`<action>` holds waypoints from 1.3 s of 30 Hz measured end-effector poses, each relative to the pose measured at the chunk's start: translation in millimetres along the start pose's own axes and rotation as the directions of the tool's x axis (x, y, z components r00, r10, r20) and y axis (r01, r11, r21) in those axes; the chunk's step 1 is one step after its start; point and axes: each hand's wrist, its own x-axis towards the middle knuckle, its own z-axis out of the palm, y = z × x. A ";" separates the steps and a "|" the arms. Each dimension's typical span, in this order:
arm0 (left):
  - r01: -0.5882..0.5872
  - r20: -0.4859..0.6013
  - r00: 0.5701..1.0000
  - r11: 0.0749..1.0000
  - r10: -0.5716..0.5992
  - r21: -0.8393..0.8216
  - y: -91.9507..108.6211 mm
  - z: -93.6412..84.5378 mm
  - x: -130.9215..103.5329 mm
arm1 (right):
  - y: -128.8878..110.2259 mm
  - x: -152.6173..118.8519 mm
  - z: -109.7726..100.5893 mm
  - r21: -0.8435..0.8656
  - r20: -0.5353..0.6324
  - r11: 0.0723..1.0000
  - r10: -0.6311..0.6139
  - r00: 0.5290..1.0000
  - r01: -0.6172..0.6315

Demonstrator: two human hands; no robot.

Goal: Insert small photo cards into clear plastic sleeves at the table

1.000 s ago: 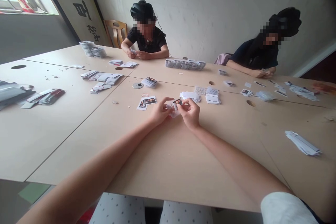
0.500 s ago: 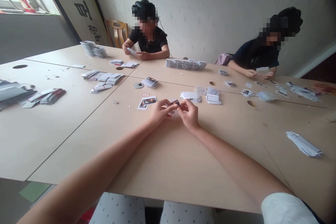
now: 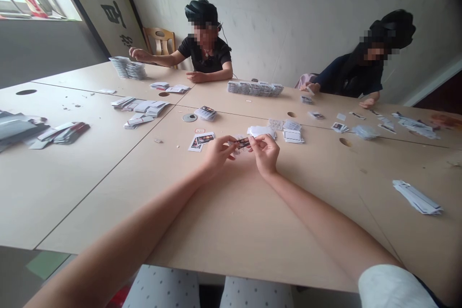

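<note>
Both my hands meet over the middle of the beige table. My left hand and my right hand pinch a small photo card between their fingertips, one at each end, held nearly edge-on just above the table. A clear sleeve seems to be around the card, but I cannot tell for sure. Two printed photo cards lie flat just left of my left hand. A small stack of white cards sits right behind my right hand.
Two people sit across the table; one reaches a hand to a tall card stack, the other rests a hand near scattered cards. Card piles lie left, a row of stacks at the back, a pile right.
I have turned the card from face-up to nearly edge-on and spread my hands slightly. The person at the far left has reached out to the tall stack; the other person has lowered their hands.
</note>
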 end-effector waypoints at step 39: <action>-0.197 -0.021 0.976 0.916 0.218 0.350 3.3 -1.5 -6.4 | -2.6 -0.8 4.7 -0.057 0.262 0.985 0.172 0.950 -0.162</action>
